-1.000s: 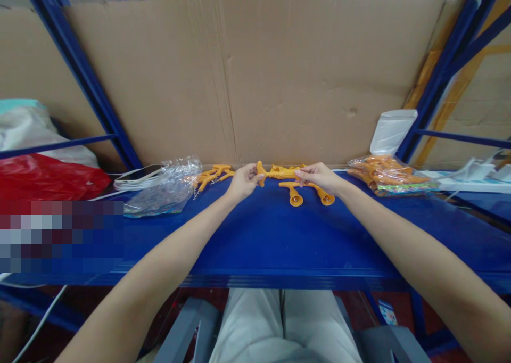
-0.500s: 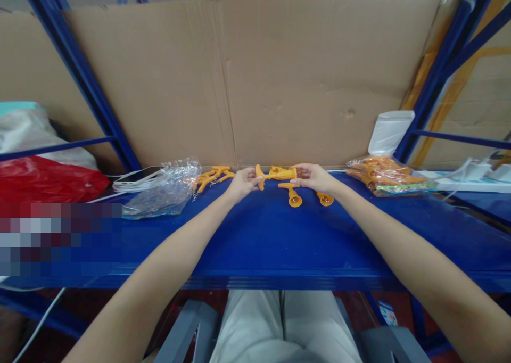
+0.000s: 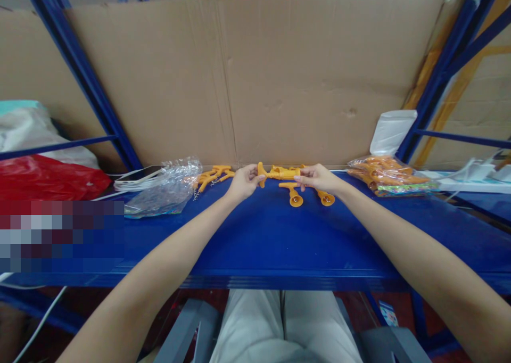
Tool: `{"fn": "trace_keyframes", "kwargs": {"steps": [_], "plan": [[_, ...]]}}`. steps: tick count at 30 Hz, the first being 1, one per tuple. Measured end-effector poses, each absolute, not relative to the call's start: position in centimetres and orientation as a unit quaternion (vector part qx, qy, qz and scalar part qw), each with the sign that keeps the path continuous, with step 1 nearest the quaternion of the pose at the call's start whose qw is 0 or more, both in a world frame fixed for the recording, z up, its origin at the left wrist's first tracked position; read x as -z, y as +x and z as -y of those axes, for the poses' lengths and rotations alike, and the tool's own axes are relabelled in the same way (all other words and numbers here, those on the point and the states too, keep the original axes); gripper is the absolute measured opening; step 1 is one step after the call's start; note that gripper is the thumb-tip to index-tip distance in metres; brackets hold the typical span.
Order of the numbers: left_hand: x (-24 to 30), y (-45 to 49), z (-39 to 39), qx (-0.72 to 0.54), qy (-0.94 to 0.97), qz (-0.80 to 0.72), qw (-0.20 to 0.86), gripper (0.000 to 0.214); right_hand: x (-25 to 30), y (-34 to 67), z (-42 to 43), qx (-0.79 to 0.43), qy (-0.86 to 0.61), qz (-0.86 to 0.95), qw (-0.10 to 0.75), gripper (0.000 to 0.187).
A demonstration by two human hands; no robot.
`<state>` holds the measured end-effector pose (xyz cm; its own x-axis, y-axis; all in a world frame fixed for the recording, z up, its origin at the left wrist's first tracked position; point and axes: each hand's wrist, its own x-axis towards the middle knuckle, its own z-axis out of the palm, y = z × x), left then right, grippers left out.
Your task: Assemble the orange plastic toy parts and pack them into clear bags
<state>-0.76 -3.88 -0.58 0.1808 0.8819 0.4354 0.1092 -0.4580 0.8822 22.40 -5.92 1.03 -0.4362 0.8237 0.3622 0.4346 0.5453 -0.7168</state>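
Note:
My left hand [image 3: 244, 183] is closed on the orange T-shaped handle [image 3: 261, 174] of a corkscrew, held upright at the fingertips. At the wide end of the corkscrew's orange hollow body [image 3: 284, 173], my right hand [image 3: 319, 179] pinches with thumb and fingers. Body and handle lie in one line, sideways above the back of the shelf; the screw between them is not clearly visible. Just in front of my right hand is an orange corkscrew [image 3: 296, 198] with its bell end toward me. Another corkscrew [image 3: 327, 198] sits partly under my right wrist.
Several orange handles with metal screws [image 3: 215, 175] lie left of my left hand, beside a crumpled clear bag [image 3: 165, 190]. A clear bag of orange parts [image 3: 385, 174] is at right, near a white power strip [image 3: 475, 181]. Cardboard [image 3: 299, 75] stands behind the blue shelf [image 3: 275, 246].
Both hands stay at almost the same place. My right fingers have shifted slightly on the wide end of the body, and the body looks slightly turned.

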Motion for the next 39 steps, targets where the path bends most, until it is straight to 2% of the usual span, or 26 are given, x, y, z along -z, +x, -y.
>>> {"fn": "trace_keyframes", "kwargs": {"steps": [3,8,11,15,20,28,39], "plan": [[0.9,-0.8,3.5,-0.528,0.687,-0.355,0.352,0.015,-1.2,22.5,5.9,-0.292,-0.413,0.789,0.348,0.043],[1.2,-0.9,3.0,-0.508,0.660,-0.385,0.398,0.017,-0.8,22.5,5.5,-0.300,-0.438,0.780,0.332,0.042],[1.1,-0.9,3.1,-0.495,0.649,-0.404,0.413,0.015,-0.2,22.4,4.9,-0.276,-0.438,0.772,0.368,0.039],[0.8,-1.0,3.5,-0.490,0.647,-0.414,0.412,0.014,0.3,22.3,4.5,-0.253,-0.409,0.769,0.422,0.057],[0.7,-1.1,3.7,-0.487,0.647,-0.419,0.412,0.014,0.1,22.3,4.9,-0.208,-0.409,0.794,0.399,0.046],[0.7,-1.0,3.9,-0.488,0.654,-0.413,0.404,0.020,0.1,22.3,4.8,-0.242,-0.390,0.798,0.391,0.040],[0.7,-0.9,3.9,-0.492,0.659,-0.412,0.392,0.021,0.3,22.6,4.4,-0.337,-0.373,0.769,0.396,0.049]]}}
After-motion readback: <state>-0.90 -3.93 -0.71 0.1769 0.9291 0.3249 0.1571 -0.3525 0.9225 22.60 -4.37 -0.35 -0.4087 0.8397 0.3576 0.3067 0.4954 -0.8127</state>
